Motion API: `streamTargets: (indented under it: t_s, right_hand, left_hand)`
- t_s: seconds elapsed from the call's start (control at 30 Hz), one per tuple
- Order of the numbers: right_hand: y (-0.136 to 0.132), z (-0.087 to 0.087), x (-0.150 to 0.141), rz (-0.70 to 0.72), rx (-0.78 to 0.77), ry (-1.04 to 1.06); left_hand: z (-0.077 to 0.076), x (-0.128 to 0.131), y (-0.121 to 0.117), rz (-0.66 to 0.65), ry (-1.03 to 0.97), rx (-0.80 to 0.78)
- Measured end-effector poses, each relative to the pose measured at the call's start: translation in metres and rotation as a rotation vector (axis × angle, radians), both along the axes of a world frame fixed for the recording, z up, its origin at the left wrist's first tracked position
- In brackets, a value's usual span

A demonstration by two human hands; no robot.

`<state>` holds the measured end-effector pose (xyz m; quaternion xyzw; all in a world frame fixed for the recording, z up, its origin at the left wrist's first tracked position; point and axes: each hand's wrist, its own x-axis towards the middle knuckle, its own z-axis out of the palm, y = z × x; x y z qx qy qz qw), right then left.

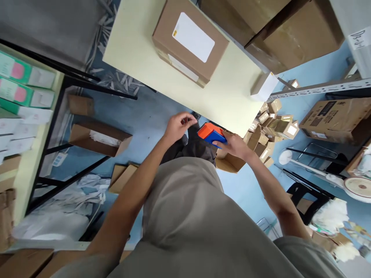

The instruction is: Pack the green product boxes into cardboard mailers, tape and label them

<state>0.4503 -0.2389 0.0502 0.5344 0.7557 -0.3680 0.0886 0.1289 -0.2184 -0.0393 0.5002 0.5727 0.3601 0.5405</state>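
Note:
Held in front of my body, my right hand point(233, 145) is wrapped round a boxy blue and orange handheld tool point(213, 134), whose exact kind I cannot make out. My left hand point(178, 127) is apart from it, thumb and fingers pinched together. A small pale piece point(186, 136) shows just under those fingers; whether they grip it is unclear. Beyond both hands, a closed brown cardboard box point(191, 38) sits on the cream table point(228, 92). It has a white label point(194, 36) on top and a pale strip along its near side.
A small white box point(264, 85) stands at the table's right end. Large cartons point(295, 34) are behind it. Many small boxes point(278, 123) lie piled on the right, near a fan point(359, 188). Left are a shelf with green-white boxes point(26, 90) and an open carton point(98, 137) below.

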Motion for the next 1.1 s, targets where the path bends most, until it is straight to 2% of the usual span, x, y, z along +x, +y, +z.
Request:
streamTargets:
  t_s: [0.1, 0.2, 0.33, 0.47, 0.67, 0.8, 0.9, 0.97, 1.03, 1.1]
  right_hand:
    - [0.01, -0.013, 0.027, -0.031, 0.053, -0.104]
    - [0.026, -0.036, 0.04, -0.091, 0.145, -0.172]
    - [0.056, -0.078, 0.029, -0.207, 0.296, -0.15]
    - [0.081, -0.114, 0.011, -0.278, 0.345, -0.133]
    - [0.092, -0.149, -0.003, -0.28, 0.468, -0.203]
    - [0.094, -0.159, -0.012, -0.194, 0.597, -0.384]
    - [0.093, -0.159, -0.021, -0.163, 0.626, -0.437]
    - [0.09, -0.155, -0.026, -0.151, 0.59, -0.446]
    - [0.086, -0.149, -0.03, -0.147, 0.55, -0.44]
    - [0.081, -0.142, -0.036, -0.149, 0.518, -0.414]
  left_hand:
    - [-0.029, -0.008, 0.03, 0.151, 0.022, 0.046]
    - [-0.058, -0.013, 0.06, 0.215, 0.035, 0.089]
    - [-0.091, -0.006, 0.097, 0.274, 0.042, 0.166]
    - [-0.113, -0.003, 0.126, 0.317, 0.046, 0.172]
    - [-0.122, 0.002, 0.151, 0.368, 0.038, 0.033]
    - [-0.128, 0.019, 0.156, 0.547, -0.078, 0.04]
    - [-0.127, 0.044, 0.155, 0.764, -0.207, -0.037]
    - [-0.121, 0.066, 0.156, 0.847, -0.289, -0.083]
    - [-0.113, 0.086, 0.162, 0.826, -0.337, -0.089]
    - [-0.106, 0.098, 0.172, 0.738, -0.338, -0.058]
